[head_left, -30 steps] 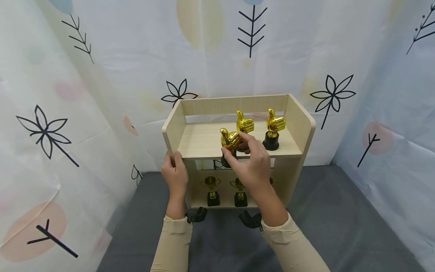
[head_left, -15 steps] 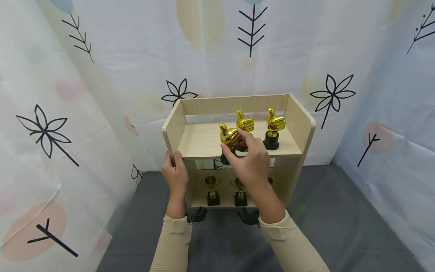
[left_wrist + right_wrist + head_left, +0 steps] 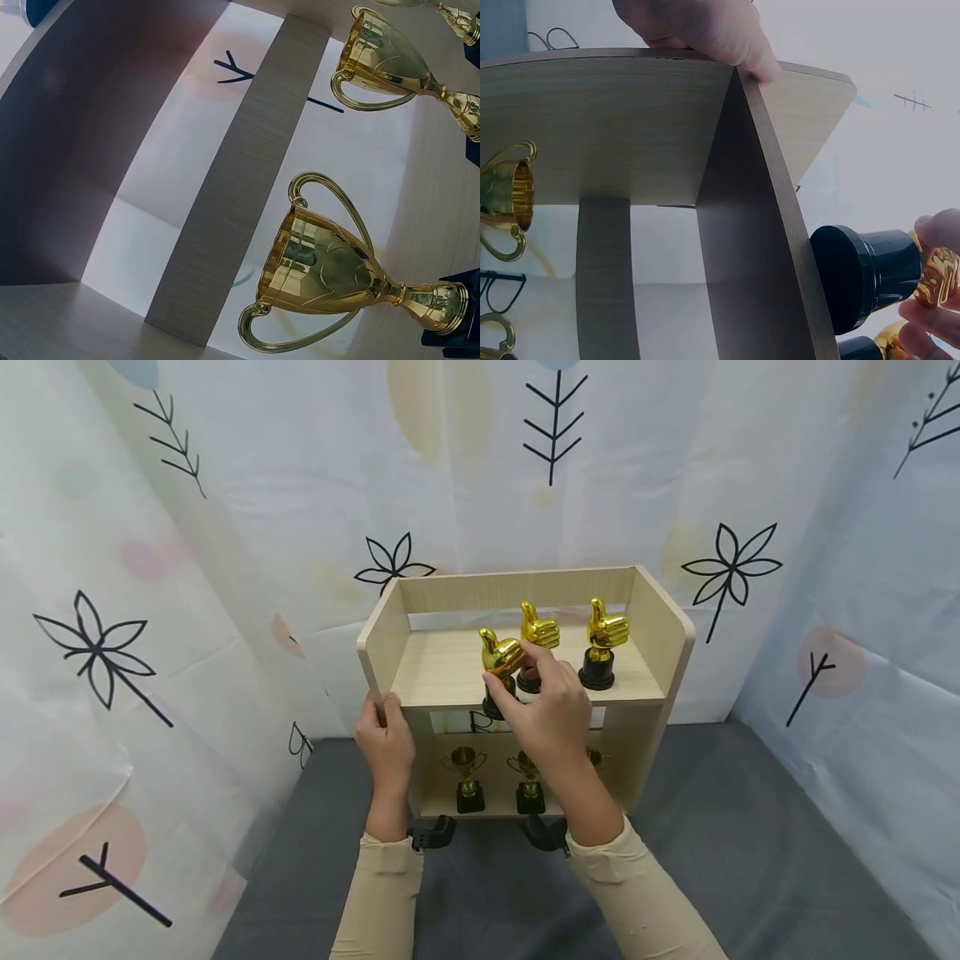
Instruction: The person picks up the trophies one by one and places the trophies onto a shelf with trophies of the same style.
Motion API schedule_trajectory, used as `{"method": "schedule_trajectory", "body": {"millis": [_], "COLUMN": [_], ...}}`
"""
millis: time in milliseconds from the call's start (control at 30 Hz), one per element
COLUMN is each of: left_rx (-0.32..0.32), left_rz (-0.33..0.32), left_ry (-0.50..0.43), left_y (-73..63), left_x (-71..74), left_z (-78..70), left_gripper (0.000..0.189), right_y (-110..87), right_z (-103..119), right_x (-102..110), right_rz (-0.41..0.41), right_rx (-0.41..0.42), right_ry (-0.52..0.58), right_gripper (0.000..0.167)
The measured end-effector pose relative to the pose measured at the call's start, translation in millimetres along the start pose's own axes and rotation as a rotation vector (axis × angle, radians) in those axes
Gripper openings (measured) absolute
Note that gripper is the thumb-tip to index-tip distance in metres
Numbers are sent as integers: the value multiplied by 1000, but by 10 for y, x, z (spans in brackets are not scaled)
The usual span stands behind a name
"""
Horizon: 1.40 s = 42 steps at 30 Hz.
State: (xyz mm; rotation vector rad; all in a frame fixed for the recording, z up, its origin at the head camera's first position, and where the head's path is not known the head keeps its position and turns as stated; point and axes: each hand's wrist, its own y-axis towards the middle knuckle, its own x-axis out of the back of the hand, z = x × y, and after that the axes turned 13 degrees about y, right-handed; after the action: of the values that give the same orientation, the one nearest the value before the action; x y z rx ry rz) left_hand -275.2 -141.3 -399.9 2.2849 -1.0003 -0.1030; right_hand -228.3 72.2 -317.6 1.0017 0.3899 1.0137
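Note:
My left hand (image 3: 386, 752) grips the left side panel of a pale wooden two-tier shelf (image 3: 442, 664). Between thumb and fingers, my right hand (image 3: 555, 718) pinches a gold thumbs-up trophy (image 3: 498, 652), slightly tilted, at the upper tier's front edge. In the right wrist view its black base (image 3: 866, 270) is close against that edge; contact is hard to tell. Just behind it, partly hidden by the hand, stands a second thumbs-up trophy (image 3: 540, 628). A third thumbs-up trophy (image 3: 597, 668) stands upright to the right.
Gold cup trophies on black bases occupy the lower tier: a left cup (image 3: 467, 768), a middle cup (image 3: 529, 795), and a right cup (image 3: 595, 757) mostly behind my right arm. The shelf stands on a grey cloth surface (image 3: 712, 860), before a patterned curtain (image 3: 480, 502).
The thumbs-up trophy in my right hand has risen slightly and shifted a little left and toward the upper tier. My left hand keeps its grip on the side panel.

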Motion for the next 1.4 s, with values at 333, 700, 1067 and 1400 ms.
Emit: {"method": "schedule_trajectory", "body": {"millis": [333, 700, 1067, 1400], "left_rx": [-8, -14, -7, -17], "left_rz": [2, 1, -6, -2], "left_ry": [12, 12, 14, 15], "left_y": [-2, -4, 4, -6], "left_x": [6, -8, -1, 10], "left_z": [-1, 6, 6, -3], "left_gripper": [37, 35, 36, 36], "right_y": [12, 48, 77, 95], "right_z": [6, -3, -23, -31], "right_x": [-42, -103, -185, -250], "right_rz": [6, 8, 25, 21], "right_rx": [2, 6, -6, 13], "right_ry": [-18, -28, -30, -45], "right_gripper": [54, 52, 51, 53]}}
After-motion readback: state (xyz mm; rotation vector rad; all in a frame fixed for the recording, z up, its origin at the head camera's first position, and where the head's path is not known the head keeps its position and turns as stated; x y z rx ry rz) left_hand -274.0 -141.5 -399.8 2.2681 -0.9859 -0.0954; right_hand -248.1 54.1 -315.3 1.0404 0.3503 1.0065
